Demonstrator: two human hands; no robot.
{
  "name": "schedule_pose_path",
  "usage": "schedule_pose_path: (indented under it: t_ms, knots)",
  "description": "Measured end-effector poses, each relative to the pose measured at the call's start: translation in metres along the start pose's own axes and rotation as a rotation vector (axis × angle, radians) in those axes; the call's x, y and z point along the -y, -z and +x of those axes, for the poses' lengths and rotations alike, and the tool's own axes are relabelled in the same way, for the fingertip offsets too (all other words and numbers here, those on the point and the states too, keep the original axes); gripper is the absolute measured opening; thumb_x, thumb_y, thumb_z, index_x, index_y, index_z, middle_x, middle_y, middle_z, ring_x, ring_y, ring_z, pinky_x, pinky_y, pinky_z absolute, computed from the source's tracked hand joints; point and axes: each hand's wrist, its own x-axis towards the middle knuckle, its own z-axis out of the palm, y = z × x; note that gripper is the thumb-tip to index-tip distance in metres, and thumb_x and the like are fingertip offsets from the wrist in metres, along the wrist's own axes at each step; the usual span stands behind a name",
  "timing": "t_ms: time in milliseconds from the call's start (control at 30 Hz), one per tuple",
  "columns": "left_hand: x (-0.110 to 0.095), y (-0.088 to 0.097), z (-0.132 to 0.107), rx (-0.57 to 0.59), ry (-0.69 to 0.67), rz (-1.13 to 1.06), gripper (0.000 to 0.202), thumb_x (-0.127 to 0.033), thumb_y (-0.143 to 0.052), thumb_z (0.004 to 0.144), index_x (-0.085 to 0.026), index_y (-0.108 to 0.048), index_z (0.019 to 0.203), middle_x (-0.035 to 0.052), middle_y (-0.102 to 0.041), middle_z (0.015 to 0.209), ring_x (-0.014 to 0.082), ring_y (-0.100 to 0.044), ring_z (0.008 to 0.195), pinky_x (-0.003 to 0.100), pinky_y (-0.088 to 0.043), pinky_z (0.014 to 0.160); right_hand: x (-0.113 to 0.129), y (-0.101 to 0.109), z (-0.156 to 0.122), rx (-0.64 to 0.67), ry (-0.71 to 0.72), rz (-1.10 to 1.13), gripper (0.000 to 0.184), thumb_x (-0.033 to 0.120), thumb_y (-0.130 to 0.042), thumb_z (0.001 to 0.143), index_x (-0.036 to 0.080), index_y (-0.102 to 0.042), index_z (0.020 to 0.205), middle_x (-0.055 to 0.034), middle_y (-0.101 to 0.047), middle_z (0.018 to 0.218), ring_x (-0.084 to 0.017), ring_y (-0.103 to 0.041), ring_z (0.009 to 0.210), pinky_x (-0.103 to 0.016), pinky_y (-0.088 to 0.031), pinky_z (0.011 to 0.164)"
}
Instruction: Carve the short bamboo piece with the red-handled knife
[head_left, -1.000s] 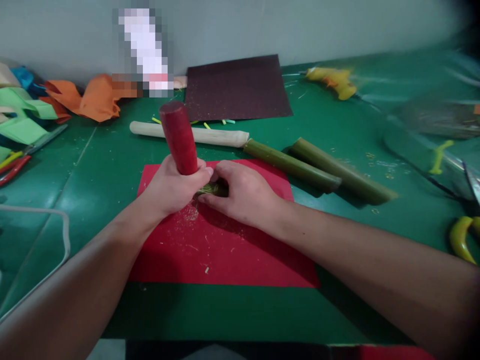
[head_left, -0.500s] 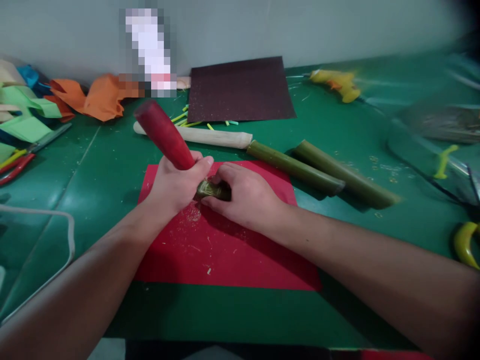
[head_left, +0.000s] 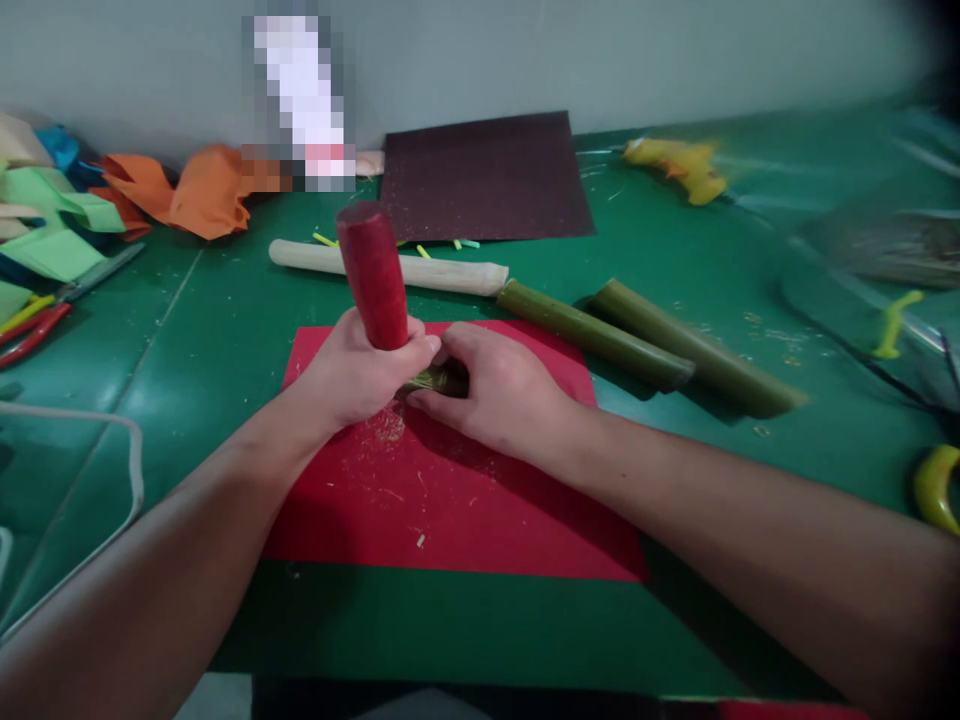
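My left hand (head_left: 364, 365) is wrapped round a thick red handle (head_left: 371, 275) that stands nearly upright; the tool's working end is hidden below the fist. Close beside it, my right hand (head_left: 495, 385) pinches a short green bamboo piece (head_left: 439, 381) between thumb and fingers. The near end of that piece lies against the left fist. Both hands rest over a red sheet (head_left: 465, 520), which is strewn with fine pale shavings around the bamboo.
Behind the hands lie a pale peeled stick (head_left: 450, 274) and two green bamboo lengths (head_left: 600, 336), (head_left: 705, 350). A dark brown sheet (head_left: 487, 180) and a yellow glue gun (head_left: 679, 170) are at the back. Red-handled scissors (head_left: 37, 335) and crumpled orange paper (head_left: 210, 195) sit left.
The red handle has swung from leaning left to nearly upright as my left hand turned. My right hand keeps hold of the bamboo piece.
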Motion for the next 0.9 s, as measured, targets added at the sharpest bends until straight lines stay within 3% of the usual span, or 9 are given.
schedule_pose_path:
  t_ms: [267,433,567,900]
  knots:
    - [-0.007,-0.006,-0.001,-0.081,0.003,0.023,0.028,-0.031,-0.067,0.074,-0.018,-0.052,0.054,-0.0046,-0.045,0.051,0.0075,-0.041,0.051,0.023,-0.033,0.047,-0.001,-0.002,-0.001,-0.006,0.042,-0.016,0.021,0.033,-0.069,0.082,0.017,-0.06,0.091,-0.0042,-0.064,0.089,-0.016,-0.054,0.076,-0.029,-0.035,0.065]
    - [-0.011,-0.009,0.0,-0.14,0.03,0.031,0.029,-0.03,-0.065,0.076,-0.018,-0.051,0.054,-0.0046,-0.044,0.051,0.0073,-0.037,0.05,0.023,-0.031,0.047,-0.001,0.002,-0.001,-0.003,0.033,-0.041,0.023,0.034,-0.071,0.08,0.018,-0.056,0.085,-0.0027,-0.061,0.085,-0.015,-0.05,0.072,-0.029,-0.033,0.064]
    - [-0.012,-0.006,-0.001,-0.108,0.053,-0.028,0.033,-0.029,-0.065,0.075,-0.018,-0.045,0.051,-0.0048,-0.038,0.05,0.0074,-0.035,0.05,0.022,-0.031,0.046,-0.001,0.002,-0.001,-0.005,0.021,-0.036,0.025,0.035,-0.073,0.079,0.019,-0.054,0.084,-0.0024,-0.061,0.085,-0.014,-0.05,0.072,-0.029,-0.032,0.064]
    - [-0.006,-0.003,-0.003,-0.015,0.01,0.021,0.028,-0.035,-0.066,0.073,-0.018,-0.052,0.055,-0.0028,-0.051,0.054,0.0097,-0.048,0.053,0.022,-0.039,0.047,0.0,0.004,0.0,0.009,-0.008,0.024,0.023,0.035,-0.072,0.08,0.019,-0.056,0.084,-0.0015,-0.062,0.08,-0.014,-0.052,0.069,-0.028,-0.034,0.063]
